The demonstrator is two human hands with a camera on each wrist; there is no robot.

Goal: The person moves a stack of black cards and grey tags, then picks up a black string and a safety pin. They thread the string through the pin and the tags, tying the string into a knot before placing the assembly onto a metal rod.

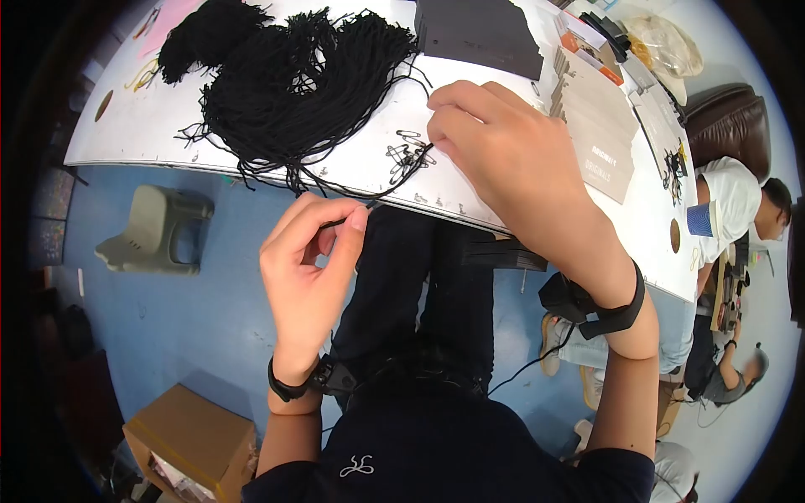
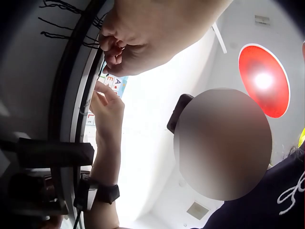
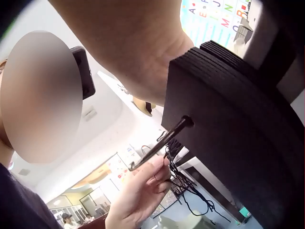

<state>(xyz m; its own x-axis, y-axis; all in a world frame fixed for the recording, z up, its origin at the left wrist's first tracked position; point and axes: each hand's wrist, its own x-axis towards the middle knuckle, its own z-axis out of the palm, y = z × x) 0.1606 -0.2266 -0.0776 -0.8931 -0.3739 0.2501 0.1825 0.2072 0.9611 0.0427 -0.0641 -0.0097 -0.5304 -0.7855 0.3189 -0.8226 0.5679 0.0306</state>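
Observation:
In the head view my left hand (image 1: 306,264) pinches a thin black cord between thumb and forefinger, just off the table's front edge. My right hand (image 1: 516,159) is over the table, its thumb and fingertips pinching the cord beside a small heap of dark wire clips (image 1: 408,156). Between the hands the black cord (image 1: 398,186) runs in a shallow curve. Behind my left hand lies a large bundle of black cords (image 1: 277,109), some ends hanging over the edge. The left wrist view has my left hand (image 2: 147,33) close and my right hand (image 2: 109,119) beyond.
Black cards (image 1: 478,38) and beige cards (image 1: 597,134) are stacked at the back and right. Below the table edge, black cards (image 3: 214,119) hang with a metal hook through them. A stool (image 1: 159,230) and a cardboard box (image 1: 197,436) stand left; people sit at right.

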